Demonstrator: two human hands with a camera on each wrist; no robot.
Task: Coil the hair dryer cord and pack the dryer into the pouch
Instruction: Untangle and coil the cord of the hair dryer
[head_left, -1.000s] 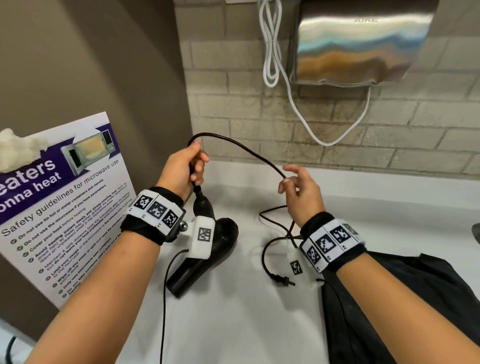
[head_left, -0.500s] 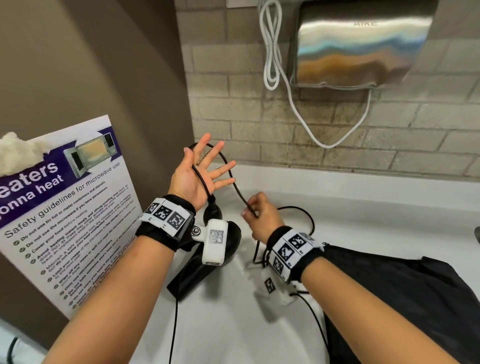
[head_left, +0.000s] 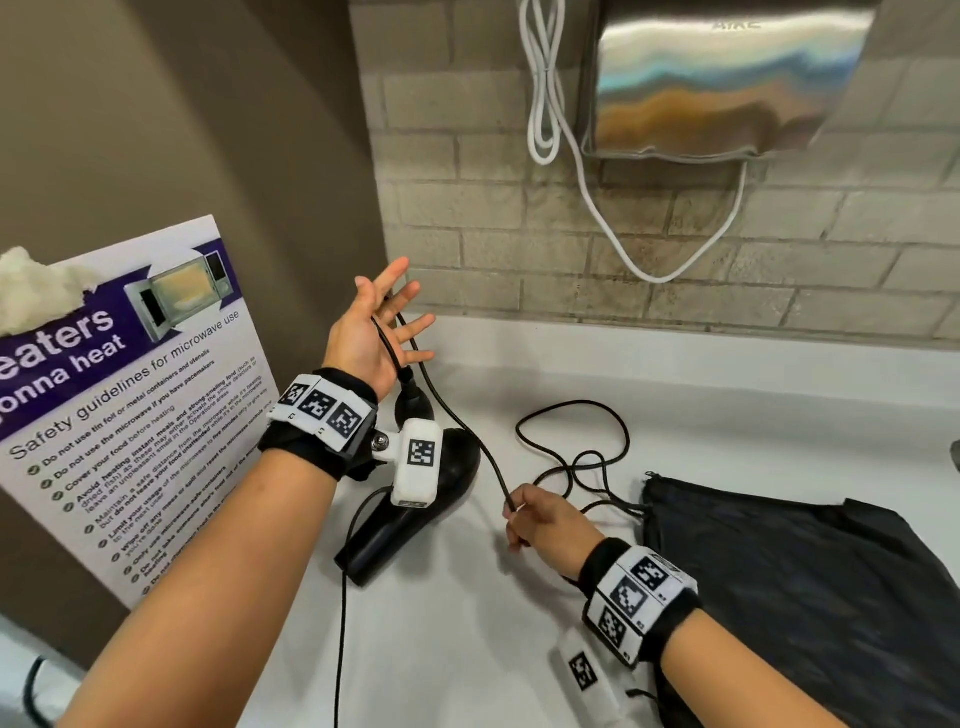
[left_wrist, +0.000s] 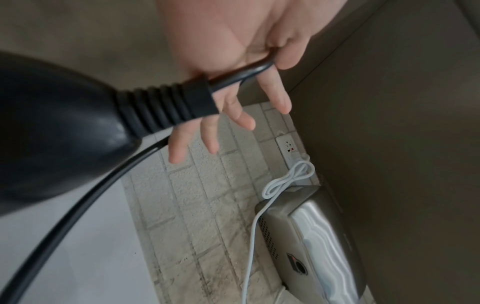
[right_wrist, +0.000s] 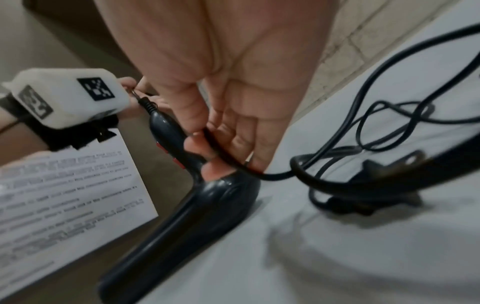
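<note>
The black hair dryer (head_left: 415, 514) lies on the white counter (head_left: 457, 654), its handle end tipped up toward my left hand (head_left: 387, 317). That hand is raised with fingers spread, and the black cord (head_left: 467, 441) runs up the palm and loops over between thumb and forefinger (left_wrist: 262, 67). From there the cord slants down to my right hand (head_left: 540, 525), which pinches it just above the counter (right_wrist: 228, 156). The remaining cord lies in loose loops (head_left: 576, 457) with the plug (right_wrist: 389, 166) beside them. The black pouch (head_left: 805, 597) lies flat at the right.
A microwave safety poster (head_left: 130, 389) leans against the left wall. A steel hand dryer (head_left: 717, 78) and its white cable (head_left: 545, 104) hang on the brick wall behind. A wall outlet (left_wrist: 288, 148) shows in the left wrist view.
My left hand went from gripping the cord to fingers spread. My right hand swept left under it, then drew the cord down and toward me.
</note>
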